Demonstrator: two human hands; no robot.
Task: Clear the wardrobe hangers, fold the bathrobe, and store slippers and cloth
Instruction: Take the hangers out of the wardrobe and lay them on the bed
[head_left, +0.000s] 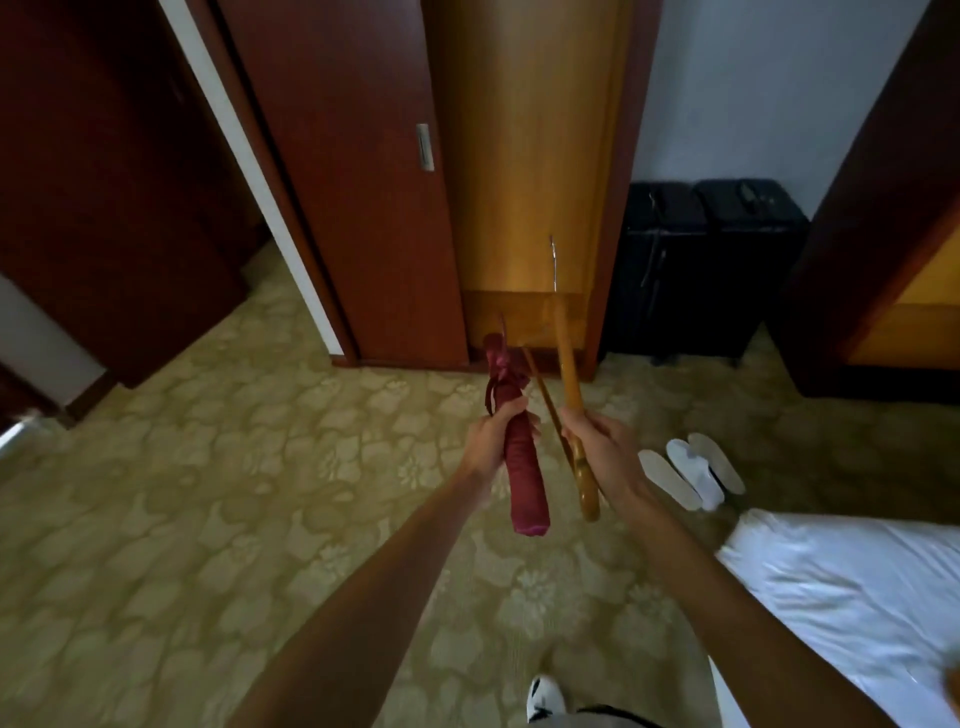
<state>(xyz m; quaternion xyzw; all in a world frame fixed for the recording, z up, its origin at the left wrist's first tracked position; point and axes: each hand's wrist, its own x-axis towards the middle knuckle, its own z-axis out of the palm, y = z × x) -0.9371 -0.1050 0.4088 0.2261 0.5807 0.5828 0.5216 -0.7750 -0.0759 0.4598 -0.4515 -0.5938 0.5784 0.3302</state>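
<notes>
Fingers (511, 408) around padded hanger (522, 467)

Hotel bedroom, white-sheeted bed (852, 587), open wardrobe (524, 182), patterned carpet (208, 493), white disposable slippers (691, 470), dark luggage rack (711, 270)

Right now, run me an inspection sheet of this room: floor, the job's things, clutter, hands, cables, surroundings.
Surface: patterned carpet, beige floral.
Job's things: red padded hanger and wooden hanger held out in front of the open wardrobe; white slippers lie on the carpet beside the bed.
Clutter: black luggage stand against the wall, right of the wardrobe.
Hands: left hand grips the red padded hanger; right hand grips the wooden hanger.
Cables: nothing seen.
Surroundings: dark wooden sliding door, white wall; bathrobe and cloth not identifiable.
</notes>
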